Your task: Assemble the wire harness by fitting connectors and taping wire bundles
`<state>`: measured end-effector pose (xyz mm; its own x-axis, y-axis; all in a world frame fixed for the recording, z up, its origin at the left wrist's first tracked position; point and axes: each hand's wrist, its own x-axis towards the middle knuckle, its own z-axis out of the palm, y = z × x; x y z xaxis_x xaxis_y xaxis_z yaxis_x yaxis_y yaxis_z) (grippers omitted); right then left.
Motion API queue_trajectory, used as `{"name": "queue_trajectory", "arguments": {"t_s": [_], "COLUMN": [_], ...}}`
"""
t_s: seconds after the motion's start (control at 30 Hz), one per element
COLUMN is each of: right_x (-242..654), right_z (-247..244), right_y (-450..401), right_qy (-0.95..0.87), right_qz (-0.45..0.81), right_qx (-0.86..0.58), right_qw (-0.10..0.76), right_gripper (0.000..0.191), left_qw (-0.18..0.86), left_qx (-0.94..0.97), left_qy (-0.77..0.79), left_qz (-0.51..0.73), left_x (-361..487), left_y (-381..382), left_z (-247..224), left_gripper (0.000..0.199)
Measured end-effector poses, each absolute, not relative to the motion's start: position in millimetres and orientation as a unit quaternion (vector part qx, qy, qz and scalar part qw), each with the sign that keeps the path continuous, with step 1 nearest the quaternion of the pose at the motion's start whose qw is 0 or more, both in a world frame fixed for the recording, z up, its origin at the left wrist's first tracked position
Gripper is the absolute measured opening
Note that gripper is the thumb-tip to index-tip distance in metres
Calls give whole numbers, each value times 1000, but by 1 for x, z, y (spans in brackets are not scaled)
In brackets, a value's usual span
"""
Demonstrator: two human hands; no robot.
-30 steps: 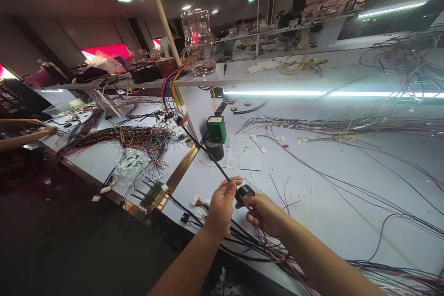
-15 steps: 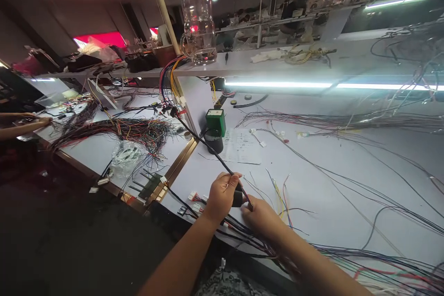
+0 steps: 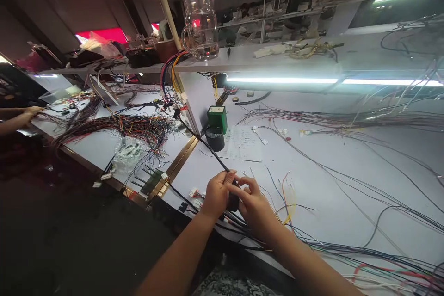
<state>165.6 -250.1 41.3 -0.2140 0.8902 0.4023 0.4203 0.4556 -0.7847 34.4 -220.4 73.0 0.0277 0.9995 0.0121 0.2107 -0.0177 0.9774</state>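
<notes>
Near the bench's front edge, left hand [image 3: 217, 193] pinching taped black wire bundle [image 3: 208, 148] running away up-left, right hand [image 3: 255, 206] gripping black tape roll [image 3: 233, 201] pressed against it.

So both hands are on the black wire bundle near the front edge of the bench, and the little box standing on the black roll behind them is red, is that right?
Not quite: the box on the black roll is green, not red, as the head view shows. The rest holds: the left hand and the right hand meet on the black wire bundle near the front edge of the bench.
</notes>
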Motion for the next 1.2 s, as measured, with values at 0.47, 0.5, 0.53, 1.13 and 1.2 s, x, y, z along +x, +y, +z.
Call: {"name": "queue_trajectory", "arguments": {"t_s": [0.47,0.5,0.53,1.13,1.2], "right_x": [196,198,199,199,196], "right_z": [46,50,52,37,36], "right_y": [-229,-231,-234,-233,-231], "right_qy": [-355,-357,-368,-335,-326], "right_qz": [738,736,725,669,684], "right_qx": [-502,-498,-495,-551,-547], "right_qw": [278,288,308,371,355], "right_gripper": [35,40,42,19,20], "left_qw": [477,492,500,631,665], "left_qx": [530,532,534,217,193], "left_qy": [462,451,451,470,466], "left_qz": [528,521,511,578,550], "left_x": [43,43,42,51,61], "left_y": [-218,-216,-214,-222,-231], "left_z": [58,61,63,35,33], "left_gripper": [34,35,36,41,45]}}
